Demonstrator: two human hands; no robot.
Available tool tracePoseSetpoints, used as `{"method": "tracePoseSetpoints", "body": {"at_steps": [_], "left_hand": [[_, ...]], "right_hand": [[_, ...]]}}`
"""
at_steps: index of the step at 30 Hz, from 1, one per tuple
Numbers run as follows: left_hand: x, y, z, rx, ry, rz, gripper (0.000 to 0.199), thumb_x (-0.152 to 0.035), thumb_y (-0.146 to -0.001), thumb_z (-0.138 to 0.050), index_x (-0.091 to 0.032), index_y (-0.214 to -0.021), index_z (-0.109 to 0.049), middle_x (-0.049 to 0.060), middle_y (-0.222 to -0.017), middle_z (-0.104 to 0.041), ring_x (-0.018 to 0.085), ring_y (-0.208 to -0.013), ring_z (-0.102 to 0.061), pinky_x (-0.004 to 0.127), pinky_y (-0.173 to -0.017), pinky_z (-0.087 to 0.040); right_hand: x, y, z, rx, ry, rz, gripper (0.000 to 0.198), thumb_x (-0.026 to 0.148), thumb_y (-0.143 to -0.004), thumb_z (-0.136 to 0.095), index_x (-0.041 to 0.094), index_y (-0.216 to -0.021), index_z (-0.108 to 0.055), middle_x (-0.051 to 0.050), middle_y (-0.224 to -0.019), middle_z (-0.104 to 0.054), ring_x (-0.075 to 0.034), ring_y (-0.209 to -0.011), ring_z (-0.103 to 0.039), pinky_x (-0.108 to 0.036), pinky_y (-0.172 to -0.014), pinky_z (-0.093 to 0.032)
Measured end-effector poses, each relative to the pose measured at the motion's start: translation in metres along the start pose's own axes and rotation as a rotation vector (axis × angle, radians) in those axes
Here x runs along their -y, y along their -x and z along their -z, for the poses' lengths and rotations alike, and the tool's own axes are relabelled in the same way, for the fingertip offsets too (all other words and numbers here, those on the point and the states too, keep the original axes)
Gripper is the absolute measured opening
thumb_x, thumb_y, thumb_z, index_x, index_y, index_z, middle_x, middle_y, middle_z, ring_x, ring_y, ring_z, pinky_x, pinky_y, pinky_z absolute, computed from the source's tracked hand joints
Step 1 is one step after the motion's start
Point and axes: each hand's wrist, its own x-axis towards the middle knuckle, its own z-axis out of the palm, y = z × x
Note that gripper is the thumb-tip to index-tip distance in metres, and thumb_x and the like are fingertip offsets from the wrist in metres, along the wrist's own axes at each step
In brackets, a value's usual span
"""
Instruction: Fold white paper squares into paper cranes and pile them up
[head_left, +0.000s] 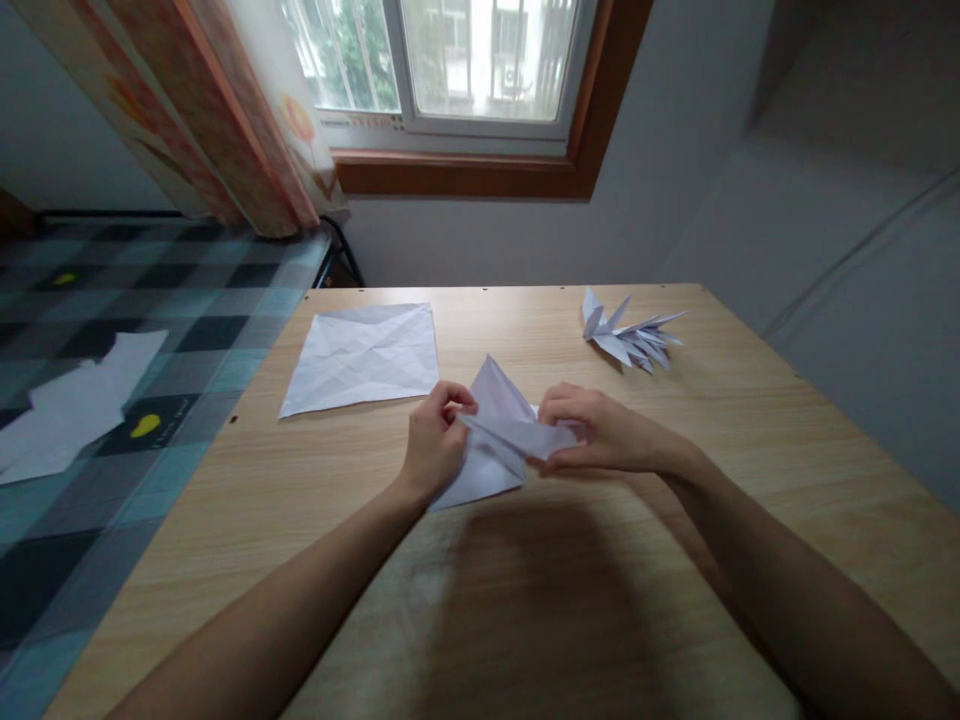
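Observation:
Between my two hands is a partly folded sheet of white paper, with one pointed flap standing up at its far side. My left hand pinches its left edge between thumb and bent fingers. On the other side, my right hand grips the right end of the same paper, thumb underneath and fingers on top. The lower left part of the paper rests on or close to the wooden table. Some of its folds are hidden behind the fingers.
A creased square sheet of white paper lies flat at the table's back left. Several pointed folded paper pieces sit in a cluster at the back right. Left of the table, more white paper lies on a checked bed cover.

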Motion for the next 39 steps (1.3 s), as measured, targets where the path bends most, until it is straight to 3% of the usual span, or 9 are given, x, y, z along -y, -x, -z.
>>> {"method": "tracePoseSetpoints", "body": {"at_steps": [4, 11, 15, 20, 26, 29, 31, 34, 39], "left_hand": [[0.002, -0.008, 0.005, -0.040, 0.013, 0.043, 0.010, -0.024, -0.069, -0.063, -0.018, -0.075, -0.058, -0.005, -0.060, -0.050, 0.007, -0.045, -0.037, 0.021, -0.044, -0.024], [0.006, -0.016, 0.009, -0.124, 0.061, 0.142, 0.019, -0.029, -0.067, -0.066, -0.016, -0.082, -0.066, -0.003, -0.066, -0.056, 0.007, -0.047, -0.040, 0.021, -0.045, -0.026], [0.009, -0.017, 0.009, -0.141, 0.160, 0.206, 0.029, -0.031, -0.063, -0.071, -0.016, -0.087, -0.069, -0.002, -0.066, -0.058, 0.009, -0.052, -0.047, 0.020, -0.048, -0.033], [0.012, -0.022, 0.013, -0.132, 0.232, 0.244, 0.039, -0.037, -0.058, -0.079, -0.015, -0.088, -0.070, 0.002, -0.071, -0.066, 0.012, -0.060, -0.055, 0.022, -0.052, -0.040], [0.013, -0.021, 0.010, -0.138, 0.297, 0.264, 0.041, -0.040, -0.060, -0.078, -0.014, -0.091, -0.070, 0.001, -0.065, -0.063, 0.011, -0.052, -0.052, 0.022, -0.046, -0.039], [0.012, -0.018, 0.008, -0.118, 0.379, 0.289, 0.040, -0.036, -0.063, -0.074, -0.013, -0.096, -0.072, 0.001, -0.065, -0.062, 0.010, -0.050, -0.050, 0.022, -0.045, -0.039], [0.012, -0.017, 0.009, -0.079, 0.325, 0.237, 0.034, -0.029, -0.065, -0.069, -0.015, -0.096, -0.074, 0.003, -0.072, -0.064, 0.012, -0.057, -0.055, 0.024, -0.051, -0.044], [0.010, -0.015, 0.010, -0.009, 0.132, 0.063, 0.038, -0.016, -0.064, -0.057, -0.020, -0.096, -0.076, 0.006, -0.098, -0.067, 0.019, -0.086, -0.063, 0.028, -0.069, -0.050], [0.001, -0.009, 0.013, 0.131, -0.091, -0.080, 0.050, -0.019, -0.066, -0.063, -0.026, -0.115, -0.070, 0.006, -0.135, -0.055, 0.026, -0.120, -0.055, 0.038, -0.098, -0.045]], "right_hand": [[-0.007, 0.007, 0.015, -0.026, -0.042, 0.043, 0.010, 0.016, -0.085, -0.067, 0.018, -0.075, -0.064, -0.004, -0.084, -0.065, -0.018, -0.082, -0.059, -0.030, -0.075, -0.046], [-0.034, 0.020, 0.031, -0.120, 0.227, 0.037, 0.020, 0.006, -0.081, -0.059, 0.020, -0.068, -0.067, -0.004, -0.082, -0.070, -0.019, -0.080, -0.061, -0.037, -0.079, -0.046], [-0.045, 0.022, 0.033, -0.189, 0.223, 0.017, 0.022, 0.008, -0.080, -0.055, 0.021, -0.066, -0.068, -0.005, -0.084, -0.073, -0.021, -0.082, -0.064, -0.040, -0.080, -0.048], [-0.048, 0.022, 0.031, -0.399, 0.027, -0.086, 0.012, 0.022, -0.077, -0.065, 0.021, -0.065, -0.068, -0.005, -0.085, -0.076, -0.023, -0.087, -0.070, -0.041, -0.086, -0.051], [-0.049, 0.021, 0.030, -0.674, -0.008, -0.236, 0.014, 0.035, -0.074, -0.070, 0.023, -0.067, -0.071, -0.001, -0.066, -0.071, -0.020, -0.065, -0.065, -0.032, -0.066, -0.050], [-0.052, 0.021, 0.032, -0.802, -0.050, -0.260, 0.016, 0.037, -0.070, -0.072, 0.021, -0.067, -0.069, -0.001, -0.066, -0.069, -0.019, -0.064, -0.062, -0.030, -0.060, -0.046], [-0.054, 0.019, 0.031, -0.860, -0.170, -0.268, 0.017, 0.036, -0.066, -0.074, 0.021, -0.068, -0.067, -0.002, -0.065, -0.068, -0.018, -0.061, -0.059, -0.030, -0.057, -0.045], [-0.057, 0.014, 0.026, -0.918, -0.434, -0.383, 0.014, 0.030, -0.060, -0.071, 0.020, -0.065, -0.063, 0.001, -0.060, -0.062, -0.014, -0.053, -0.053, -0.027, -0.050, -0.041], [-0.063, 0.006, 0.012, -0.857, -0.640, -0.549, 0.014, 0.025, -0.056, -0.064, 0.019, -0.069, -0.064, 0.001, -0.059, -0.061, -0.013, -0.052, -0.054, -0.025, -0.048, -0.041]]}}
